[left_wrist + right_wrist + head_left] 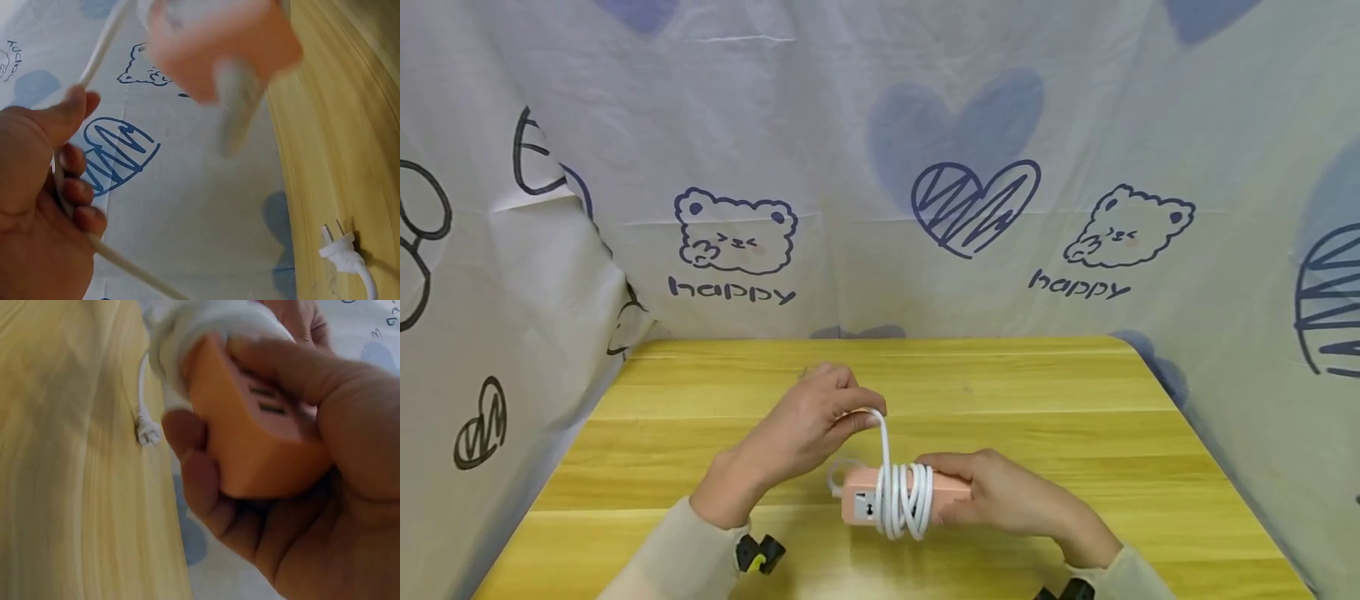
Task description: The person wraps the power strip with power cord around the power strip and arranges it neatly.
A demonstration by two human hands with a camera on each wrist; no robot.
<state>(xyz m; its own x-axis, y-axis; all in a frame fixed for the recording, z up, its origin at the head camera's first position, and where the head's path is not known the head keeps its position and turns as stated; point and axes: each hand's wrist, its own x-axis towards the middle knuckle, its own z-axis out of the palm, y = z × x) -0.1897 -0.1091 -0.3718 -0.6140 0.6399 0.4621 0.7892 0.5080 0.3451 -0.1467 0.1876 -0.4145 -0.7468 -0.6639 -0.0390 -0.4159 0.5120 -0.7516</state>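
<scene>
My right hand [1011, 496] grips one end of a pink power strip [951, 492], its fingers and thumb curled round the body. Two USB slots show on that end in the right wrist view. Several turns of white cord [891, 500] wrap the strip's middle, and a white socket face [863, 505] shows left of them. Up and to the left, my left hand [808, 425] holds the cord's free run, which rises from the coils; in the left wrist view the fingers curl round it. A white two-pin plug [340, 250] lies on the table.
The wooden table [700, 383] has a yellow-brown grain. Behind it and at both sides hangs a pale cloth [850, 267] printed with blue hearts, bear faces and the word "happy". Dark wrist devices [760, 553] sit by the sleeves.
</scene>
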